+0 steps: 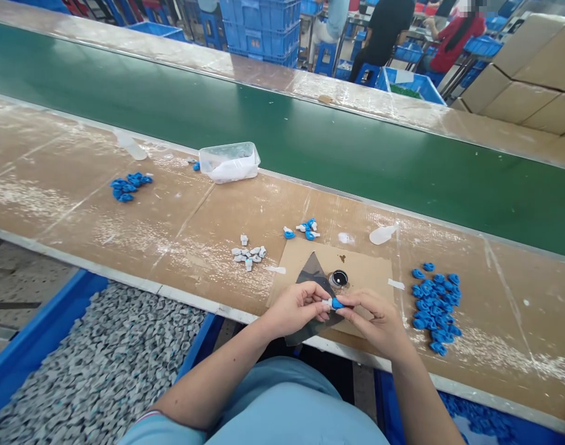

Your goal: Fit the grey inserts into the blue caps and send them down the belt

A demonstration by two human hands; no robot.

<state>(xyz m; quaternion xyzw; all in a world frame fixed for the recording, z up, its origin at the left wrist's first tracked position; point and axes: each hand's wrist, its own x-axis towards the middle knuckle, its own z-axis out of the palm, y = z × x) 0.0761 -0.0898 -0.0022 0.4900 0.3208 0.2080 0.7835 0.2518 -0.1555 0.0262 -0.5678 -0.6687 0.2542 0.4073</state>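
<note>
While the left hand's (305,306) fingers pinch a small white piece (329,303), the right hand's (373,316) grip a blue piece (337,303) meeting it | both pieces: above dark sheet (314,275), near black-filled dish (339,279) | blue pile (436,306): right | grey-white cluster (249,256): left

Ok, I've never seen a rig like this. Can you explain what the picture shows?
There's no robot: a person works with two bare hands, seen by one head-worn camera looking forward and down. The left hand holds a small whitish piece; the right hand holds a blue piece against it. On the brown work surface lie a blue pile to the right, a small grey heap to the left, a clear tub and a round dark dish.
</note>
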